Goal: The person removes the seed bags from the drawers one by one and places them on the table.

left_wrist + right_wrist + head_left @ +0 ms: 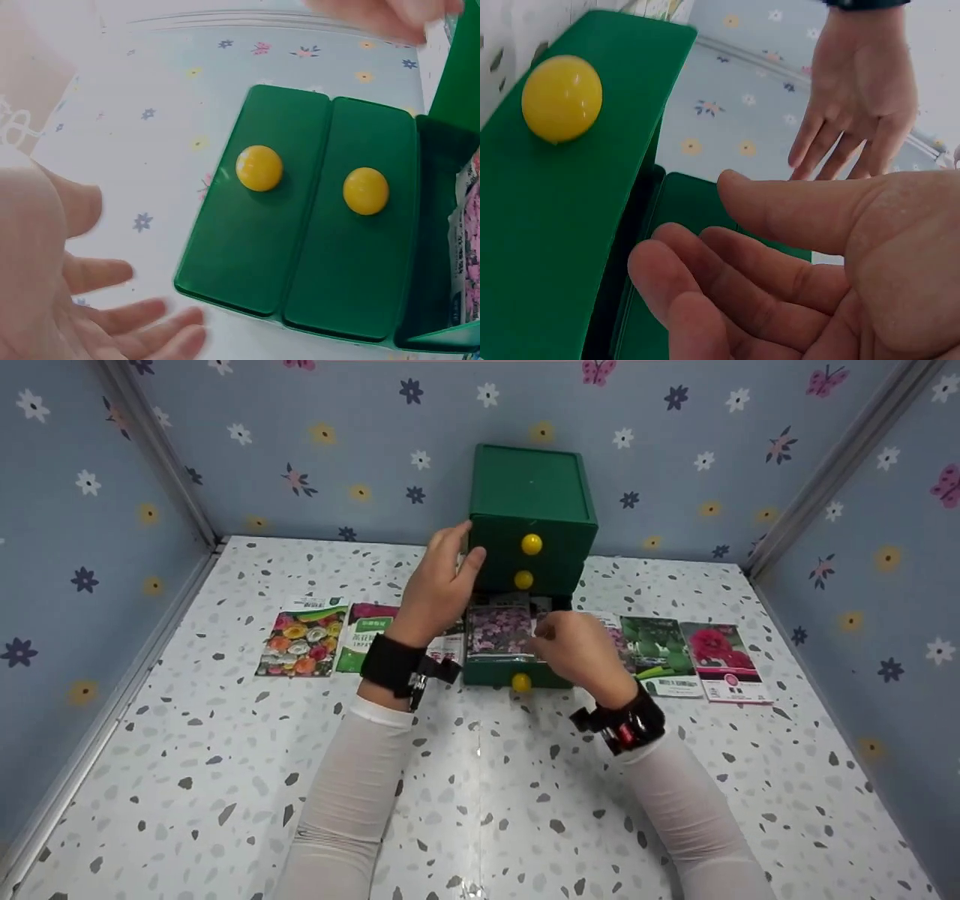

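A green drawer box (532,484) with yellow knobs stands at the back of the table. Its bottom drawer (491,673) is pulled out, and a seed packet (499,630) with pink flowers lies in it. My left hand (441,585) is beside the box's left side, fingers extended; in the left wrist view they stand apart from the drawer fronts. Over the right part of the open drawer is my right hand (581,649). The right wrist view shows its fingers (757,277) loosely bent, thumb apart, nothing between them.
Left of the box lie a seed packet with mixed flowers (304,641) and a green-and-white packet (366,637). To the right are a green packet (660,652) and a red-flower packet (724,660). Patterned blue panels (247,472) enclose the speckled table (225,780).
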A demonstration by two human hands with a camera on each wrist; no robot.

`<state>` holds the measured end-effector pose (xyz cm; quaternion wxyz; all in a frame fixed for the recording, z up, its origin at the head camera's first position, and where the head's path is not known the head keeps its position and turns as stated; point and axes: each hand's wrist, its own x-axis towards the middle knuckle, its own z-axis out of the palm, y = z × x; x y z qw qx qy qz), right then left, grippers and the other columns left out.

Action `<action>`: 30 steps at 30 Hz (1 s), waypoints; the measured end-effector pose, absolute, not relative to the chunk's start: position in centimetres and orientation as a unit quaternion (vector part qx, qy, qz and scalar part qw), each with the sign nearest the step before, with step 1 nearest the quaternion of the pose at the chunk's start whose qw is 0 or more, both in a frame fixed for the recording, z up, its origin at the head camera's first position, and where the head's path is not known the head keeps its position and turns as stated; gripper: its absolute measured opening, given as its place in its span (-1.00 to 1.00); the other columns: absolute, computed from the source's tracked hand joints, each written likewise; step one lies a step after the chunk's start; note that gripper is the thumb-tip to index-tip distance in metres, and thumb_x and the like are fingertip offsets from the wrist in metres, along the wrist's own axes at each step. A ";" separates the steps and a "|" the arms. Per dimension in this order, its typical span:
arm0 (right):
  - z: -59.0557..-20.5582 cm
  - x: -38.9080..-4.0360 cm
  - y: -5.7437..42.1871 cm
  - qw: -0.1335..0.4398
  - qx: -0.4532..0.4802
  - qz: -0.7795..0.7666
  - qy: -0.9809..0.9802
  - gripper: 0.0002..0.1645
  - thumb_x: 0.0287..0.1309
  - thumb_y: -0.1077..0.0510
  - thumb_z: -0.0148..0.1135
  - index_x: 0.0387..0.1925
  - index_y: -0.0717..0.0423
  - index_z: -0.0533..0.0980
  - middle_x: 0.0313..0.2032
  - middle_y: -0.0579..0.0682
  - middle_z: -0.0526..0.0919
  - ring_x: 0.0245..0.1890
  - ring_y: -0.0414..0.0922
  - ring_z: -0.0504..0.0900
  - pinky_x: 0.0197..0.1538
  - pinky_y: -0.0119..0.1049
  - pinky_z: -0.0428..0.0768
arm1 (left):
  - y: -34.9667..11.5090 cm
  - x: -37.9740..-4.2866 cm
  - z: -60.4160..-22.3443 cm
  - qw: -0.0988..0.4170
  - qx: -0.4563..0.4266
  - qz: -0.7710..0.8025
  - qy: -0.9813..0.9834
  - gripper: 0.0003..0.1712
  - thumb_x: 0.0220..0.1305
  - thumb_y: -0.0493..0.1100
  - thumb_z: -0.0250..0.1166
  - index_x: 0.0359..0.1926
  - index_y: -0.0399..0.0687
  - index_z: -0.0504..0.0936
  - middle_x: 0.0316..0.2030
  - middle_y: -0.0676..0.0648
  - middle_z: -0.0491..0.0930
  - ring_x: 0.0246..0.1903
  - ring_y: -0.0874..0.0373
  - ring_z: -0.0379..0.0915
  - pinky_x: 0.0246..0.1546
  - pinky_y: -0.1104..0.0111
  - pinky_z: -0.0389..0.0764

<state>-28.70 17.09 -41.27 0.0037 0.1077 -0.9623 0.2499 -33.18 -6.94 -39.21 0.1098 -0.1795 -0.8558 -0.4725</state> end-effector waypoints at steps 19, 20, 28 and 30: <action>-44.4 -33.2 15.8 -0.028 0.076 0.237 -0.968 -0.55 0.51 0.11 0.46 -0.51 0.11 0.48 -0.61 -0.10 0.29 -0.61 -0.10 0.37 -0.48 -0.21 0.33 | -5.7 -33.1 -40.9 -0.072 -0.116 -0.372 -0.918 -0.57 0.81 -0.04 0.05 -0.33 -0.06 0.56 -0.43 -0.03 0.41 -0.43 0.03 0.40 -0.30 0.17 0.44; -44.6 -33.3 15.9 -0.025 0.078 0.239 -0.968 -0.56 0.51 0.13 0.45 -0.49 0.09 0.45 -0.60 -0.10 0.28 -0.61 -0.10 0.36 -0.47 -0.21 0.31 | -5.5 -33.2 -41.1 -0.073 -0.122 -0.368 -0.919 -0.57 0.80 -0.04 0.04 -0.32 -0.06 0.57 -0.43 -0.03 0.42 -0.43 0.03 0.41 -0.30 0.16 0.46; -45.6 -33.9 15.8 -0.028 0.073 0.252 -0.965 -0.66 0.49 0.19 0.41 -0.45 0.09 0.50 -0.57 -0.06 0.41 -0.55 -0.06 0.48 -0.47 -0.21 0.42 | -5.2 -33.3 -41.7 -0.077 -0.148 -0.347 -0.923 -0.57 0.80 -0.09 0.03 -0.32 -0.09 0.59 -0.42 -0.05 0.42 -0.43 0.01 0.42 -0.27 0.14 0.47; -45.7 -33.9 15.8 -0.034 0.068 0.250 -0.965 -0.61 0.49 0.17 0.42 -0.49 0.08 0.49 -0.58 -0.07 0.42 -0.56 -0.06 0.49 -0.48 -0.22 0.42 | -5.1 -33.3 -41.8 -0.077 -0.150 -0.347 -0.923 -0.57 0.79 -0.09 0.03 -0.32 -0.10 0.59 -0.42 -0.05 0.42 -0.43 0.00 0.41 -0.26 0.14 0.48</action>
